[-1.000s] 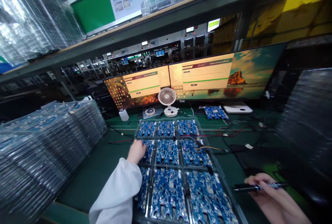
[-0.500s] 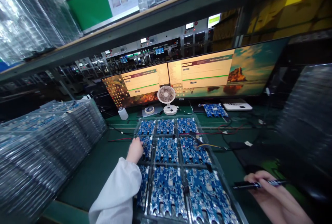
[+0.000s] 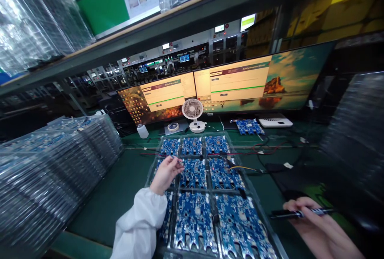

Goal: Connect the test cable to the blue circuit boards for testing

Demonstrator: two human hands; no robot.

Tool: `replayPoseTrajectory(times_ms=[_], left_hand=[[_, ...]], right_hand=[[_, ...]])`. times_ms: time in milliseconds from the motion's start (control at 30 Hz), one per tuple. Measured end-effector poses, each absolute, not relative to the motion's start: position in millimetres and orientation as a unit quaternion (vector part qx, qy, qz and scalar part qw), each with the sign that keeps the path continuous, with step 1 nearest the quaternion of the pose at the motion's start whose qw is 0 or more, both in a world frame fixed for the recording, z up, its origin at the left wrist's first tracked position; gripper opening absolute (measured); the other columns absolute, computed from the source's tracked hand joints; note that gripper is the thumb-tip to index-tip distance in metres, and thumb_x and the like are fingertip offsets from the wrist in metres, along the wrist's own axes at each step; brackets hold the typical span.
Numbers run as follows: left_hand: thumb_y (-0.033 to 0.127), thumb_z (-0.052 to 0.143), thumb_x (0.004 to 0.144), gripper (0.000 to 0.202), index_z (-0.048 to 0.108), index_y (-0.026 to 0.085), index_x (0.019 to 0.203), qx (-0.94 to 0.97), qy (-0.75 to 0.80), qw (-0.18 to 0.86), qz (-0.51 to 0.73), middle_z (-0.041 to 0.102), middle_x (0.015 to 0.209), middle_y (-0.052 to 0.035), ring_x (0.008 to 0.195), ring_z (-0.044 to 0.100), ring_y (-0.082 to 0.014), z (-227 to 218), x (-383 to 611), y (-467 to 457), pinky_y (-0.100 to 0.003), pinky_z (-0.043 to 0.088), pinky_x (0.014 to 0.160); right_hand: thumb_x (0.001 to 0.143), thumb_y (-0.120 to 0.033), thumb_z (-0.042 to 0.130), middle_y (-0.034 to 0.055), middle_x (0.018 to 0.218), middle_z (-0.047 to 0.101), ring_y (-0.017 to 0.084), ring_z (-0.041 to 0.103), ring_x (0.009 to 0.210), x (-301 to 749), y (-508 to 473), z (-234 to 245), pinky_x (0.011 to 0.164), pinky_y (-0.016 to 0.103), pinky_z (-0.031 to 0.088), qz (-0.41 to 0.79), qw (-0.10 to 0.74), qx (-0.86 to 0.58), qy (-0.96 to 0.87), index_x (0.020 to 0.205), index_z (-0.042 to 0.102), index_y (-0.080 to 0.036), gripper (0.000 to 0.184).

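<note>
The left arm, in a loose white long sleeve [image 3: 138, 223] of thin, creased fabric, rises from the lower edge and slants forward and to the right. The cuff ends at the bare left wrist [image 3: 157, 188]. Beyond it, the bare left hand [image 3: 165, 172] is raised at mid-view, back of the hand turned largely upward, thumb and index fingertips brought together in a pinch pointing right. The bare right hand [image 3: 310, 217] enters from the lower right corner, well apart from the left, its fingers curled and its thumb laid across in a light grip. The right wrist [image 3: 337, 237] is uncovered.
</note>
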State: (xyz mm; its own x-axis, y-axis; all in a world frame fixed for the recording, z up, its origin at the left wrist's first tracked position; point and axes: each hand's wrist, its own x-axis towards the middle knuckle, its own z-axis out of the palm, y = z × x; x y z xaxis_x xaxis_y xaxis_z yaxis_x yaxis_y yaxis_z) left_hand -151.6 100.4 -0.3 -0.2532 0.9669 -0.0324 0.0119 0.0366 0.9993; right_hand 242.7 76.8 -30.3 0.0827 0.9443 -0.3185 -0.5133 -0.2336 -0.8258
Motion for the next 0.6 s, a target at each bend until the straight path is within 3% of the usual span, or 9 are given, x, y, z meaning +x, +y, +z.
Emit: replayPoseTrajectory(times_ms=[67, 133, 333, 600], left_hand=[[0.053, 0.079, 0.067, 0.045, 0.055, 0.018, 0.083, 0.401, 0.491, 0.519, 0.573, 0.069, 0.084, -0.0024, 0.077, 0.067, -0.0145, -5.9, -136.3, 103.4, -0.032, 0.056, 0.079], [0.049, 0.084, 0.059, 0.048, 0.056, 0.018, 0.082, 0.422, 0.503, 0.508, 0.558, 0.067, 0.08, -0.0003, 0.075, 0.068, -0.015, -15.3, -125.5, 110.5, -0.031, 0.056, 0.075], [0.017, 0.068, 0.068, 0.013, 0.06, 0.019, 0.078, 0.559, 0.602, 0.364, 0.44, 0.064, 0.074, 0.0023, 0.073, 0.065, -0.0154, -35.4, -115.4, 134.8, -0.03, 0.052, 0.074], [0.007, 0.064, 0.068, 0.012, 0.061, 0.019, 0.069, 0.598, 0.633, 0.308, 0.383, 0.072, 0.08, -0.0004, 0.073, 0.063, -0.0147, -31.3, -112.9, 136.5, -0.029, 0.05, 0.079]], right_hand=[[0.038, -0.044, 0.091, 0.0042, 0.074, 0.062, 0.018, 0.058, 0.078, 242.8, 76.6, -29.2, 0.066, 0.02, 0.056, 0.635, 0.575, -0.462, -0.23, 0.066, 0.066, -0.024, 0.043], [0.037, -0.043, 0.091, 0.0037, 0.074, 0.062, 0.018, 0.058, 0.077, 242.1, 76.4, -26.3, 0.066, 0.02, 0.056, 0.639, 0.573, -0.461, -0.225, 0.066, 0.066, -0.023, 0.043], [0.034, -0.043, 0.091, 0.0041, 0.072, 0.061, 0.018, 0.058, 0.077, 239.9, 74.3, -18.9, 0.067, 0.02, 0.056, 0.634, 0.579, -0.465, -0.218, 0.064, 0.065, -0.023, 0.044], [0.033, -0.044, 0.091, 0.0038, 0.072, 0.061, 0.018, 0.057, 0.077, 238.1, 75.4, -19.4, 0.066, 0.02, 0.056, 0.633, 0.574, -0.47, -0.222, 0.063, 0.065, -0.024, 0.045]])
